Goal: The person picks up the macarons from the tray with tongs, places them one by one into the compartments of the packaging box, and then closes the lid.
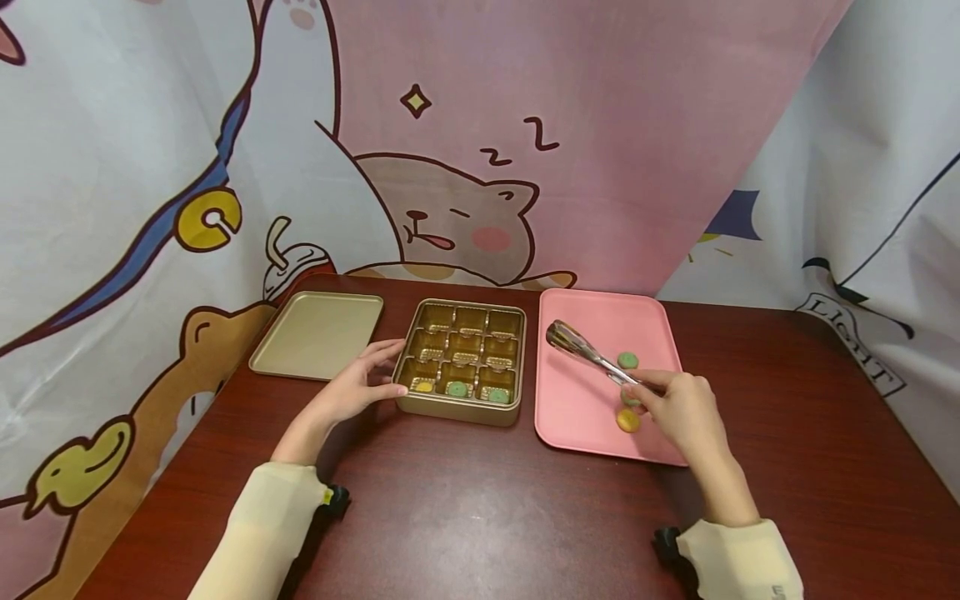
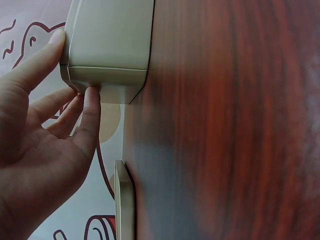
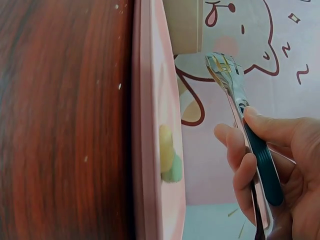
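My left hand (image 1: pixel 365 382) touches a gold tin (image 1: pixel 457 410) with a divided insert, thumb at its front-left corner and fingers along its left wall. Across the tin's front row lie a yellow macaron (image 1: pixel 423 387) and two green macarons (image 1: pixel 457 389), one per compartment. The right hand (image 1: pixel 684 414) grips metal tongs (image 1: pixel 581 346) with a dark green handle pad (image 3: pixel 265 165). Their tips point left, above the pink tray (image 1: pixel 581 408); whether anything sits between them I cannot tell. Beside that hand on the tray are a green macaron (image 1: pixel 627 360), another partly hidden, and a yellow one (image 1: pixel 628 421).
A flat gold lid (image 1: pixel 318 333) lies on the dark red wooden table (image 1: pixel 465 508), left of the tin. Behind the table hangs a printed cloth (image 1: pixel 450 100) with cartoon animals. The tray stands just right of the tin.
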Tool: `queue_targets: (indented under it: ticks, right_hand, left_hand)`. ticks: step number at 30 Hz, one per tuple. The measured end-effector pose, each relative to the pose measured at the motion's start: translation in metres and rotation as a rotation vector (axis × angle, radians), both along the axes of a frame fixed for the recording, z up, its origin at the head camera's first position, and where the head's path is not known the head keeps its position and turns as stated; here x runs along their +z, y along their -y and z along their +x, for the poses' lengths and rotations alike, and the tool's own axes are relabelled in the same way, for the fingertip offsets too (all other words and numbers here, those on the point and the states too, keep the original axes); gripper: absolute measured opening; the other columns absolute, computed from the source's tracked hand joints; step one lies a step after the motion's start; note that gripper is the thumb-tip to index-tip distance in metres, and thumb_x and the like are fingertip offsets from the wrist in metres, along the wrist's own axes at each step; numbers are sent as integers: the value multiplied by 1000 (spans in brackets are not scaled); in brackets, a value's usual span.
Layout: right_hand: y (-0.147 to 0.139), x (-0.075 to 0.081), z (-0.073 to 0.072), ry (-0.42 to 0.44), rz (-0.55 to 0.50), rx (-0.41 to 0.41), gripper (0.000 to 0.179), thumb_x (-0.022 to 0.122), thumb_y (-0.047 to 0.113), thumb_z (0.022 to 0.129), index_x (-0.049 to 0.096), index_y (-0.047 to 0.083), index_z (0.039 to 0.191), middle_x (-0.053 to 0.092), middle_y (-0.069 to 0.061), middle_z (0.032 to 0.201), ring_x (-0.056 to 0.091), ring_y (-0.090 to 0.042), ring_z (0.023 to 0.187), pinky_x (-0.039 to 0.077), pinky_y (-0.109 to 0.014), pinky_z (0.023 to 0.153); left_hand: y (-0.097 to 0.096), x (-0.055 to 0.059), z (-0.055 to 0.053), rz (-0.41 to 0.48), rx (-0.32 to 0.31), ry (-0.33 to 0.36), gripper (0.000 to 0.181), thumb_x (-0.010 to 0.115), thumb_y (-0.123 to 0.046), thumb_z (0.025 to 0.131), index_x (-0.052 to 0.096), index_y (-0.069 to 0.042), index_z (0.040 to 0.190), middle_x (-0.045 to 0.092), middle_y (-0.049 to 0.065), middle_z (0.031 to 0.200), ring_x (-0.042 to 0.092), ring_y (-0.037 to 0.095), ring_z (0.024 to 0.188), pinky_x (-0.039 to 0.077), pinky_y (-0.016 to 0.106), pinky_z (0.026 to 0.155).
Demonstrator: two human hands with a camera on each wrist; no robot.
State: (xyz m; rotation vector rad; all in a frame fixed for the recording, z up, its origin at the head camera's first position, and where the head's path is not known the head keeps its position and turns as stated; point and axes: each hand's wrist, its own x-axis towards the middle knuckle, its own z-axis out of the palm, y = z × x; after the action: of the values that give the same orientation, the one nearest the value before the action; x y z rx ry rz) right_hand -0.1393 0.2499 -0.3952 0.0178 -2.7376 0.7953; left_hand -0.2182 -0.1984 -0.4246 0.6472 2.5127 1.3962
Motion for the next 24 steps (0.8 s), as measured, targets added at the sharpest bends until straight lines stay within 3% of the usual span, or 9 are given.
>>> queue_targets:
  ticks: [15,24]
  right_hand:
    - [27,6,-6,23,-101,76,24,74,16,89,77,2,109,77,-11,81,69,-13,61,49,-19,56]
    - [42,3,-10,-1,-112,108,16,74,14,89,78,5,103,76,-8,75,66,-11,57,42,-20,44]
  left_hand:
    - [0,0,0,-7,-1,-8,73,72,-11,91,34,0,154,27,19,159,46,39,128,44,57,106]
    - [-1,2,0,6,5,15,75,73,-10,90,34,-2,154,27,18,159,45,40,129,43,58,107]
